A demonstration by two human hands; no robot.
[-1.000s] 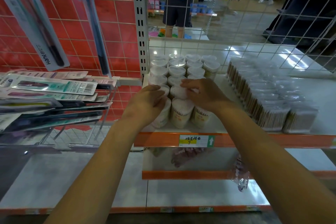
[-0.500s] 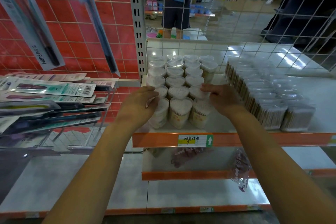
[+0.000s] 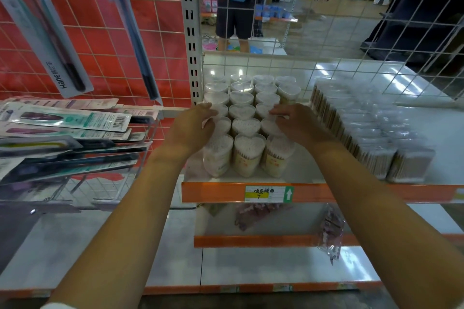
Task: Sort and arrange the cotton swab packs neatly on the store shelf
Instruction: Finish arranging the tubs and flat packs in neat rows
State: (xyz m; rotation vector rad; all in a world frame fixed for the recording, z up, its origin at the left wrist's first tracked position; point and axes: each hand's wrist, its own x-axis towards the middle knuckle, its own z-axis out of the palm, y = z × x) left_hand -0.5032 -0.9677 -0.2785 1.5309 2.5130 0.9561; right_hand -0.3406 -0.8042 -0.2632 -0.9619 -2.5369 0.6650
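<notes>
We're at a white shelf (image 3: 298, 170) w/ an orange front edge & a price tag (image 3: 268, 193) showing a 7 and a green arrow; a wire grid (image 3: 351, 32) forms the back, and thru it we see a shop floor & a person in dark shorts (image 3: 234, 5). To the left, a red grid panel (image 3: 113, 40) carries hanging carded packs (image 3: 62, 120); lower shelves below hold a few loose bags, contents unclear. The heart tubs (image 3: 247, 138) of cotton swabs stand upright in approx. three columns at the shelf's left end, clear lids on, white tips showing inside. Just right of them, apart by a bare strip, sit rows of rectangular swab packs (image 3: 371, 133), wooden sticks visible. Our left hand (image 3: 190, 130) cups the left side of the tub block, fingers curled vs. the second & third tubs from front. Our right hand (image 3: 298, 125) rests on the right column, fingers bent and slightly spread over the lids.
</notes>
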